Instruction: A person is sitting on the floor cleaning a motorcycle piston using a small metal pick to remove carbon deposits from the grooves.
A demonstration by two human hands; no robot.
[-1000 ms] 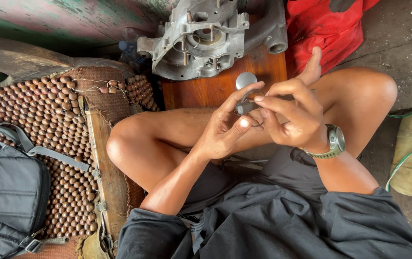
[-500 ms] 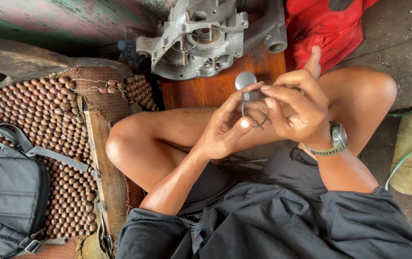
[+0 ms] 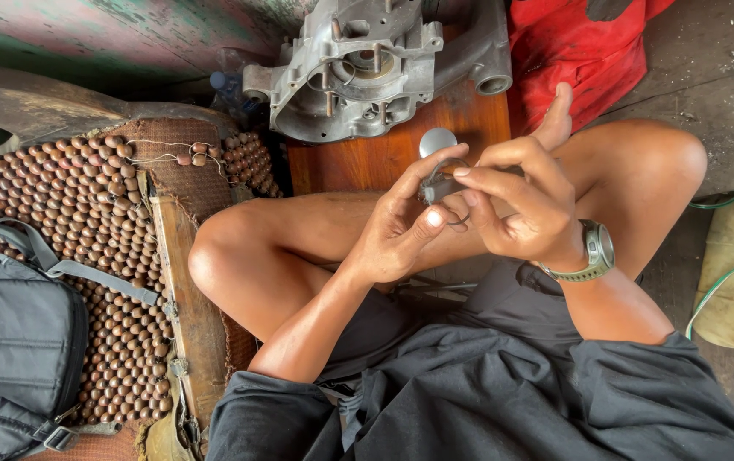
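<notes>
Both hands meet above the crossed legs, right at the centre of the view. The left hand [image 3: 401, 230] curls its fingers and thumb around a small metal part [image 3: 437, 183], clamped on it from below. The right hand [image 3: 520, 209], with a wristwatch [image 3: 593, 252] on the wrist, pinches the same part from the 3 o'clock side, fingertips pressed together on it. The part's round silver disc end pokes out at 12 o'clock, just above the knuckles.

Room to move is tight. At 12 o'clock, the wooden board [image 3: 384, 158] runs under the hands, and its far edge is taken up by a grey engine casing [image 3: 367, 64]. A red cloth [image 3: 580, 51] sits at 1 o'clock, touching the foot. At 9 o'clock a beaded seat mat [image 3: 68, 213] ends at a frayed edge just beside the left knee, and a black bag [image 3: 12, 350] lies on it at 8 o'clock. At 3 o'clock the bare concrete floor [image 3: 725, 94] offers the only open stretch, bounded lower down by green wire [image 3: 725, 277] over a yellowish sack.

No labels or signs can be made out.
</notes>
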